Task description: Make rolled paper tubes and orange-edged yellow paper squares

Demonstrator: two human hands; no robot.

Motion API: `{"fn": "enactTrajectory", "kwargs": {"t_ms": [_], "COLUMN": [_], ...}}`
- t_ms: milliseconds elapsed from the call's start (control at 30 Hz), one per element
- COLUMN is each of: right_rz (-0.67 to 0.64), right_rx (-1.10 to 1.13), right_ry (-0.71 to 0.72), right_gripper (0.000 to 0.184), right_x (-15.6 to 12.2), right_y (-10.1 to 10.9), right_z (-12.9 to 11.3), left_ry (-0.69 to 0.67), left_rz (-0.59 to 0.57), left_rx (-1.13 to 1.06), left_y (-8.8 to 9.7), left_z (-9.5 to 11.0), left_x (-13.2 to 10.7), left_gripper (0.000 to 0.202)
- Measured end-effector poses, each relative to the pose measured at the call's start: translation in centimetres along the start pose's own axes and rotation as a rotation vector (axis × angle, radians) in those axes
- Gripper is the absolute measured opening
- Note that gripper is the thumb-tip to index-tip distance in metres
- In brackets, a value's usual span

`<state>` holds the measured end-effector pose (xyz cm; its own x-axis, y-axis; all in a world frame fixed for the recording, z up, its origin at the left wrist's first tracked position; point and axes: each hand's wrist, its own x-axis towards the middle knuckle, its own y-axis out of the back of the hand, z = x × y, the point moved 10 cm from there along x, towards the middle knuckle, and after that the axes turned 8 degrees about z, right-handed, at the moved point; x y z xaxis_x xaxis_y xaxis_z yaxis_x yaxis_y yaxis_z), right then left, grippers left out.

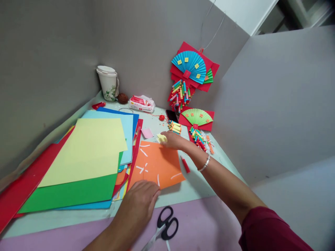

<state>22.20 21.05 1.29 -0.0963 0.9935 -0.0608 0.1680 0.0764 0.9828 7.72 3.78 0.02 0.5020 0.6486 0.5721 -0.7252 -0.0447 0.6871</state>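
Grey walls (52, 42) meet behind a pale green tabletop (65, 219), its left side covered by a stack of coloured paper (86, 150). To the right lies an orange sheet (164, 164). At its near edge rests the left hand (142, 198), curled, grip hidden. Right hand (171, 139) touches yellow slips (161, 138) just past the far edge; whether pinching, I cannot tell. Handling slips seems the step in hand, calling for light fingertips, clear of the sheet's thin white strips (143, 152)
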Motion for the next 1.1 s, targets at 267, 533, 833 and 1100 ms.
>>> {"fn": "enactTrajectory", "kwargs": {"t_ms": [267,533,833,1100], "right_rz": [0.081,0.05,0.204,0.312], "right_rx": [0.303,0.603,1.381,1.597], "right_ry": [-0.052,-0.429,-0.7,-0.837], "right_gripper": [0.039,0.043,0.045,0.058], "right_x": [-7.8,-15.1,-19.9,-21.9], "right_y": [4.9,-1.2,-6.1,-8.8], "right_z": [3.7,9.4,7.7,6.6], "left_ry": [0.007,-0.06,-0.18,-0.253], "left_rz": [0.398,0.385,0.326,0.329], "left_rx": [-0.064,-0.153,-0.145,-0.057], "left_y": [5.9,5.3,3.9,4.4], "left_z": [0.4,2.6,4.3,5.1], "left_x": [0.6,0.2,-0.3,-0.3], "left_gripper": [0.019,0.017,0.015,0.018]}}
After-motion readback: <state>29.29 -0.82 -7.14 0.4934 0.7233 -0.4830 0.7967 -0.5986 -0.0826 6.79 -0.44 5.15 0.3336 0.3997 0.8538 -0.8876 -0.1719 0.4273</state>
